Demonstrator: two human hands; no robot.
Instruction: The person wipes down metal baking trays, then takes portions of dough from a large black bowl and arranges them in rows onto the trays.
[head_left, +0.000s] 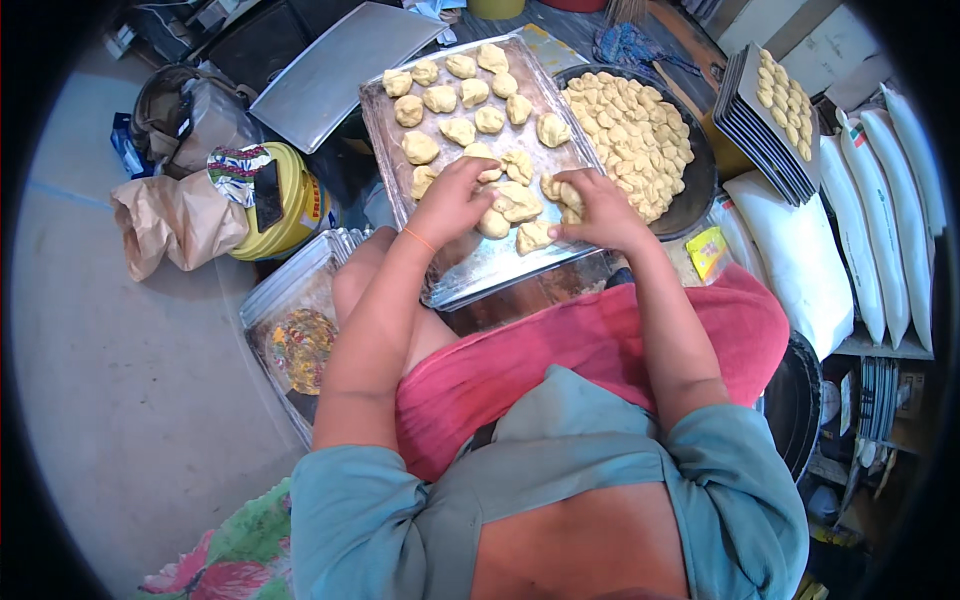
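A metal baking tray [400,140] lies in front of me, bearing several pale yellow dough lumps [440,98] spaced over its back part and a looser cluster of dough [516,204] nearer me. My left hand [460,195] is curled over a dough piece at the cluster's left side, partly hiding it. My right hand [595,210] grips dough at the cluster's right side, with a separate lump [533,238] beside its thumb. Behind my right hand, a wide dark round pan [700,175] holds a heap of small dough pieces [635,135].
An empty metal sheet [335,65], yellow bucket [295,220] and paper bag [160,220] are at left, above stacked trays [265,300]. At right are stacked trays with dough [750,120], white sacks [875,220] and a yellow packet [706,250]. A pink cloth [520,360] covers my lap.
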